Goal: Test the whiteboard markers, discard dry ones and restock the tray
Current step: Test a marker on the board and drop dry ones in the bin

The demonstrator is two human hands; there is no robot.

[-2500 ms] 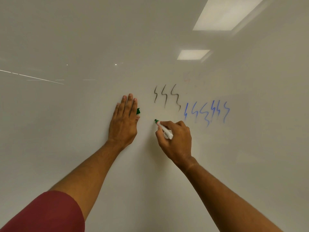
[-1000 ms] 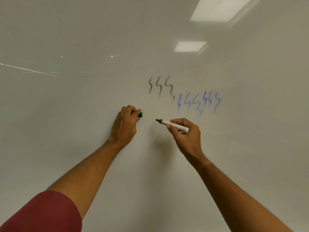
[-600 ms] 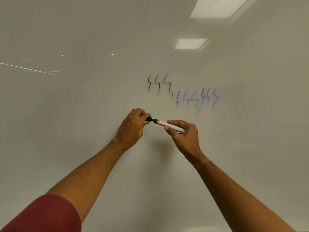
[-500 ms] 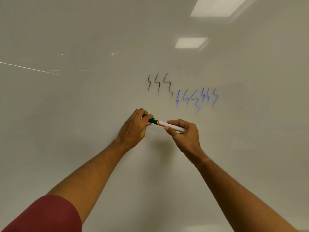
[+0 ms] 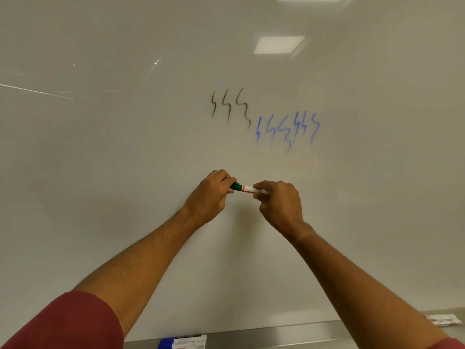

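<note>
Left hand point(image 5: 210, 195) gripping green plastic cap point(image 5: 235, 186), right hand point(image 5: 279, 200) gripping white-barrelled marker point(image 5: 251, 189): pressed together, probably to seal after testing.

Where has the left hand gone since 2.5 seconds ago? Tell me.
Yes: the left hand went right and down, away from the black squiggles, onto the green marker.

I see the marker point(image 5: 247, 189) between my hands before the whiteboard point(image 5: 125, 152); below, two markers point(image 5: 183, 342) lie on the tray point(image 5: 302, 335).
</note>
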